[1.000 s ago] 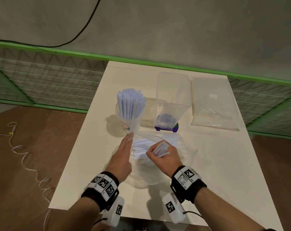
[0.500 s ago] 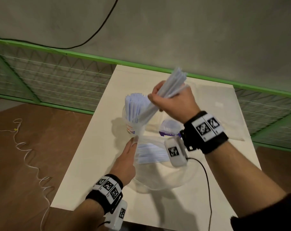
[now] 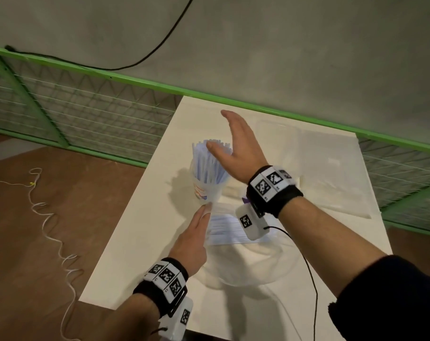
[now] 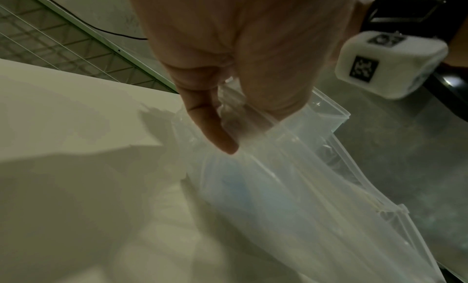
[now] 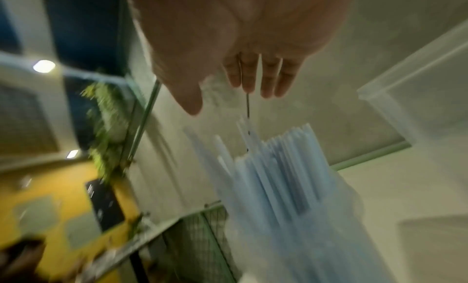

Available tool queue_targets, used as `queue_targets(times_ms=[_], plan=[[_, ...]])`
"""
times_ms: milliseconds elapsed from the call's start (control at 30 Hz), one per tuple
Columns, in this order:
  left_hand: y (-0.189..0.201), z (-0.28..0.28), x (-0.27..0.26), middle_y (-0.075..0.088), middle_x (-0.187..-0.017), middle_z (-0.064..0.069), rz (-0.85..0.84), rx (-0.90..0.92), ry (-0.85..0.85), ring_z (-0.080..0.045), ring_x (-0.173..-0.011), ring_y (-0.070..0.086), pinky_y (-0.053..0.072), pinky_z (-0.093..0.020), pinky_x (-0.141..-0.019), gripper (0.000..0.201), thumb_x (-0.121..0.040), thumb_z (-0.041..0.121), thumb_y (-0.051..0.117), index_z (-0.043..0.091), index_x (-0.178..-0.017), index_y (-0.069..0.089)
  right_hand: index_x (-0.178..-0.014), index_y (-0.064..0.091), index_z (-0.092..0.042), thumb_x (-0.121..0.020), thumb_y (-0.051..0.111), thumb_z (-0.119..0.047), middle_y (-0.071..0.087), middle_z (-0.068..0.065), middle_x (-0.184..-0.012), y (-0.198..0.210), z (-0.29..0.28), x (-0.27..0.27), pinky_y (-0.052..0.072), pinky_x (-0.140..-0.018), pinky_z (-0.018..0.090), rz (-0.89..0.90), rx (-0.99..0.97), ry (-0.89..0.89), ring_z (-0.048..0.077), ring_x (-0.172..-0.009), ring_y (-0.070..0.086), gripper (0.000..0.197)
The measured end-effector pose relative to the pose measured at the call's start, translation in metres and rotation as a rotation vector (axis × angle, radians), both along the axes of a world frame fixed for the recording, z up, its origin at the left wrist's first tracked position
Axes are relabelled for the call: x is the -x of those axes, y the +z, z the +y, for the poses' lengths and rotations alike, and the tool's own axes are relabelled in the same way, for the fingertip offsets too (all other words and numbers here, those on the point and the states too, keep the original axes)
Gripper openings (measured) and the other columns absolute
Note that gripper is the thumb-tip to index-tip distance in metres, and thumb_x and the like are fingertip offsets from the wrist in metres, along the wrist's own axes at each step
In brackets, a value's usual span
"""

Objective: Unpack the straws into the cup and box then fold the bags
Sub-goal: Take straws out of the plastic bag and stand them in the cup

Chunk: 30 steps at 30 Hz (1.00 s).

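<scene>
A clear cup [image 3: 205, 190] packed with pale blue straws [image 3: 209, 163] stands on the white table [image 3: 135, 242]. My right hand [image 3: 233, 143] hovers just over the straw tops, fingers straight, holding nothing; the right wrist view shows the open right hand [image 5: 253, 77] above the straws [image 5: 278, 177]. My left hand [image 3: 199, 225] pinches the mouth edge of a clear bag [image 3: 246, 267] beside the cup's base. More straws [image 3: 223, 227] lie inside that bag. In the left wrist view the fingers [image 4: 215, 127] grip the bag [image 4: 291, 187]. The clear box [image 3: 278, 134] stands behind my right wrist, mostly hidden.
A second clear bag [image 3: 332, 173] lies flat at the table's back right. A green mesh fence [image 3: 86, 114] runs along the far edge, with a grey wall above it. A white cord [image 3: 49, 217] trails on the brown floor to the left.
My right hand lifted a bundle of straws out of the bag, carried it to the cup and let go; it now hangs open over the cup. The left hand stayed on the bag.
</scene>
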State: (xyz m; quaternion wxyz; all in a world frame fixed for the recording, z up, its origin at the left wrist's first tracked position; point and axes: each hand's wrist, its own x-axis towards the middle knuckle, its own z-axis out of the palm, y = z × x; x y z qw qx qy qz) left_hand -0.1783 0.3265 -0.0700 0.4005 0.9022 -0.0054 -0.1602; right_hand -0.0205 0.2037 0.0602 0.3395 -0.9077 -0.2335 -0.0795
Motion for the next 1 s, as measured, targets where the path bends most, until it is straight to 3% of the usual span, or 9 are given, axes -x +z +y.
queue_targets(times_ms=[133,233,367,500,633,767,833,900,1000], plan=[[0.001,-0.002,-0.001,-0.006,-0.162,0.024,-0.009,-0.020,0.004,-0.021,-0.136,0.048,0.048,-0.034,-0.103,0.107,-0.076,-0.020,0.042,0.035,-0.158,0.000,-0.155,0.014,-0.013,-0.097,0.039,-0.052,0.014,0.003,-0.163,-0.023,0.003,0.014,0.011,-0.118,0.037,-0.064,0.346,0.102,0.020,-0.150,0.009,0.074],[0.003,-0.003,-0.001,-0.005,-0.163,0.022,-0.013,-0.016,0.007,-0.020,-0.140,0.043,0.044,-0.031,-0.107,0.104,-0.078,-0.019,0.041,0.033,-0.158,0.001,-0.155,0.016,-0.016,-0.101,0.026,-0.049,0.015,-0.001,-0.163,-0.044,0.006,0.019,0.014,-0.119,0.045,-0.066,0.527,0.101,0.018,-0.150,0.007,0.064],[0.006,-0.003,-0.002,-0.007,-0.163,0.023,-0.005,-0.019,0.008,-0.020,-0.141,0.042,0.041,-0.029,-0.110,0.102,-0.080,-0.019,0.041,0.033,-0.158,0.000,-0.155,0.018,-0.017,-0.102,0.027,-0.047,0.013,-0.002,-0.163,-0.040,0.013,0.016,0.011,-0.119,0.040,-0.080,0.437,0.070,0.016,-0.150,0.008,0.062],[0.011,-0.004,-0.004,-0.010,-0.163,0.025,0.024,-0.031,0.012,-0.021,-0.134,0.050,0.049,-0.030,-0.101,0.104,-0.083,-0.017,0.041,0.037,-0.158,-0.008,-0.156,0.009,-0.018,-0.100,0.029,-0.051,0.004,-0.003,-0.164,-0.033,0.032,0.012,0.009,-0.117,0.038,-0.147,0.426,0.128,0.016,-0.151,0.005,0.069],[0.013,-0.005,-0.005,-0.011,-0.162,0.026,0.034,-0.050,0.000,-0.022,-0.135,0.049,0.050,-0.032,-0.100,0.105,-0.083,-0.015,0.041,0.041,-0.156,-0.010,-0.154,0.019,-0.017,-0.102,0.021,-0.051,0.017,-0.001,-0.162,-0.037,0.042,0.005,0.009,-0.119,0.047,-0.120,0.699,0.162,0.020,-0.150,0.009,0.063],[0.015,-0.005,-0.008,-0.014,-0.161,0.026,0.061,-0.092,0.000,-0.026,-0.124,0.057,0.052,-0.034,-0.095,0.106,-0.082,-0.014,0.041,0.041,-0.155,-0.012,-0.151,0.029,-0.019,-0.101,0.026,-0.050,0.026,-0.004,-0.159,-0.018,0.040,0.009,0.009,-0.115,0.046,-0.110,0.515,0.135,0.018,-0.148,0.015,0.058],[0.015,-0.006,-0.010,-0.015,-0.162,0.024,0.076,-0.124,0.001,-0.028,-0.108,0.063,0.053,-0.032,-0.084,0.105,-0.082,-0.013,0.043,0.039,-0.156,-0.010,-0.139,0.047,-0.018,-0.100,0.034,-0.037,0.048,0.001,-0.146,-0.002,0.030,0.023,0.027,-0.107,0.044,-0.204,0.335,0.142,0.023,-0.136,0.040,0.046],[0.015,-0.008,-0.011,-0.011,-0.165,0.016,0.071,-0.146,0.000,-0.030,-0.101,0.064,0.046,-0.026,-0.075,0.099,-0.083,-0.011,0.045,0.031,-0.158,-0.004,-0.117,0.062,-0.016,-0.091,0.038,-0.022,0.066,0.004,-0.115,0.006,0.013,0.046,0.047,-0.086,0.041,-0.193,0.211,0.203,0.028,-0.103,0.061,0.036],[0.014,-0.011,-0.009,0.014,-0.165,0.003,0.033,-0.092,-0.003,-0.028,-0.098,0.061,0.038,-0.021,-0.071,0.093,-0.082,-0.009,0.043,0.027,-0.158,0.005,-0.096,0.065,-0.020,-0.078,0.032,-0.022,0.068,0.000,-0.090,-0.017,-0.015,0.087,0.052,-0.067,0.040,0.052,0.294,0.294,0.028,-0.080,0.064,0.037]])
